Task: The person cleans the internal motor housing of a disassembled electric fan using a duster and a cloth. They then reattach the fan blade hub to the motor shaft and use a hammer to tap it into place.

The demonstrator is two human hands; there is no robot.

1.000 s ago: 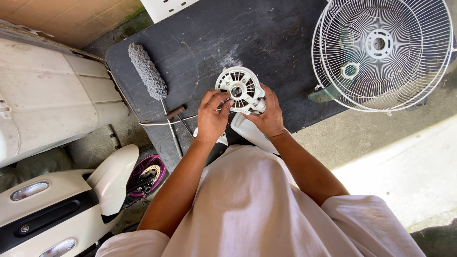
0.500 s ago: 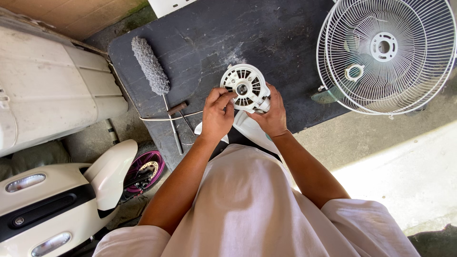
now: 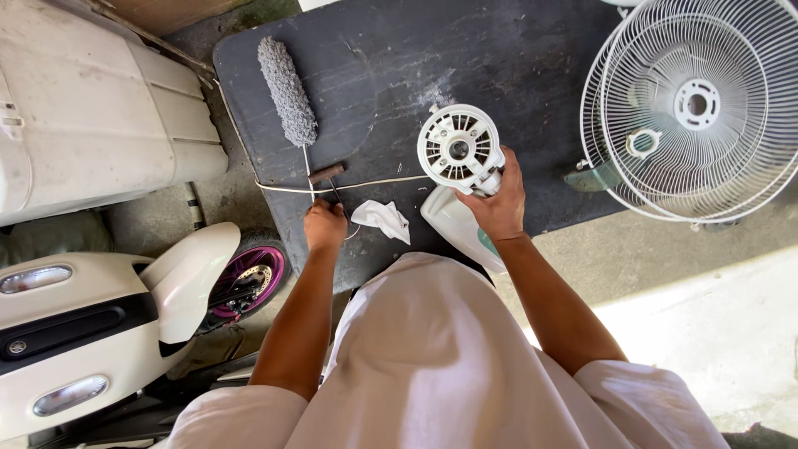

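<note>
Two hands at work over a dark table.
Head view: right hand grips the white fan motor housing near the table's front edge; left hand closes on a wooden-handled tool beside a crumpled white cloth, below the grey duster; fan grilles overhang the table's right end.
</note>
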